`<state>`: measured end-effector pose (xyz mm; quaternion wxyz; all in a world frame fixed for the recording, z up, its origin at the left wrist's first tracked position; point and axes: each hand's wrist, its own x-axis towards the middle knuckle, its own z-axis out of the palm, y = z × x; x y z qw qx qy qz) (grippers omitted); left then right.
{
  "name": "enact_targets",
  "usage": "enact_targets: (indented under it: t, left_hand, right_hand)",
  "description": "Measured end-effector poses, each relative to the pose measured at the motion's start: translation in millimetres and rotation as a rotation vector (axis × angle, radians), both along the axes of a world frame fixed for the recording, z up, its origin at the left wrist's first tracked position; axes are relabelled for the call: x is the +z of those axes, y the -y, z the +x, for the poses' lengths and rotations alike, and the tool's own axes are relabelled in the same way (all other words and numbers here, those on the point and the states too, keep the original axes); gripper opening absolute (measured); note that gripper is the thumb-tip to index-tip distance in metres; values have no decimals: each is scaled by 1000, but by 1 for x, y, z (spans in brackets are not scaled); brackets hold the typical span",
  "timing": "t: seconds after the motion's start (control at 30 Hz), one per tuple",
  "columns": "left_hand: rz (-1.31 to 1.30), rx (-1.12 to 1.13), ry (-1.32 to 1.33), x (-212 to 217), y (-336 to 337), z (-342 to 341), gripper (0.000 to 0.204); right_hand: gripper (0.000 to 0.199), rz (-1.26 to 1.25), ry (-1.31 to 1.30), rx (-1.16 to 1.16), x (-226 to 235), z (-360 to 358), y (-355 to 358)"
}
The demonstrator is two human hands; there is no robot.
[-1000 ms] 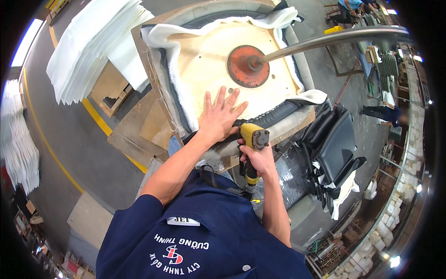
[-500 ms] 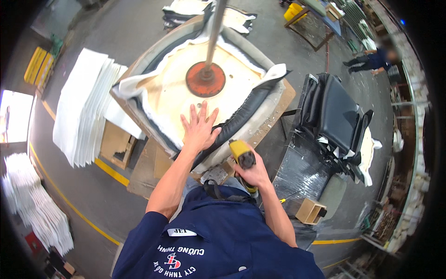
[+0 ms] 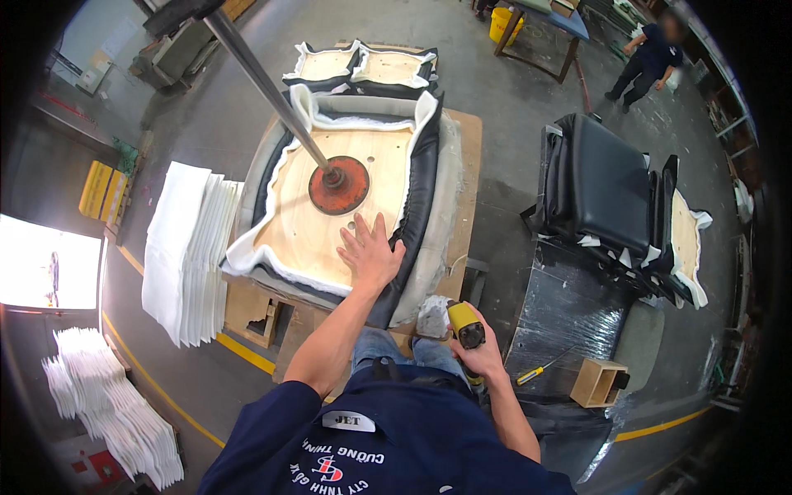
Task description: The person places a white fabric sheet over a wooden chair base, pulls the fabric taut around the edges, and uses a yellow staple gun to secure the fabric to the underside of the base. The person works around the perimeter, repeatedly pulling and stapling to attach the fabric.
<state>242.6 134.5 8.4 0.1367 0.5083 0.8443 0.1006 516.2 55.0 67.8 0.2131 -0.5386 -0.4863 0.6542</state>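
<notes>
My left hand (image 3: 370, 252) lies flat, fingers spread, on the plywood underside of a seat cushion (image 3: 318, 227) wrapped in black cover with white padding at its edges. A round red-orange press pad (image 3: 339, 185) on a metal rod (image 3: 264, 87) bears down on the wood just beyond my fingers. My right hand (image 3: 480, 353) is below the bench edge, shut on a yellow and black staple gun (image 3: 467, 326) pointing up toward the cushion's near side.
The cushion rests on a wooden bench (image 3: 464, 198). White padding sheets (image 3: 188, 252) are stacked at left, more (image 3: 115, 404) on the floor. Finished black cushions (image 3: 606, 198) stand at right near a wooden box (image 3: 598, 382) and screwdriver (image 3: 540, 371). Another person (image 3: 648, 54) stands far off.
The view has swung so the cushion and press rod now sit further left. My left hand stays flat on the wood; my right hand with the staple gun has dropped slightly below the edge.
</notes>
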Motion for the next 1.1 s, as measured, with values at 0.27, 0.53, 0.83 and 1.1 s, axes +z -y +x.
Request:
enact_targets:
  t: [0.27,0.53,0.83,1.1]
  left_hand:
    - [-93,-395,234,29,59,-82,44]
    - [100,-663,126,23,65,-58,33]
    - [138,-572,251,7,34,-40,23]
    - [242,-592,43,15,15,-29,30]
  right_hand:
    - [86,43,-60,-81,-17,5,24]
    - [81,89,-3,-5,-5,-41,28]
    - [81,102,-10,-71,1,-69,-2]
    - [80,71,13,-73,-9,-72,-31]
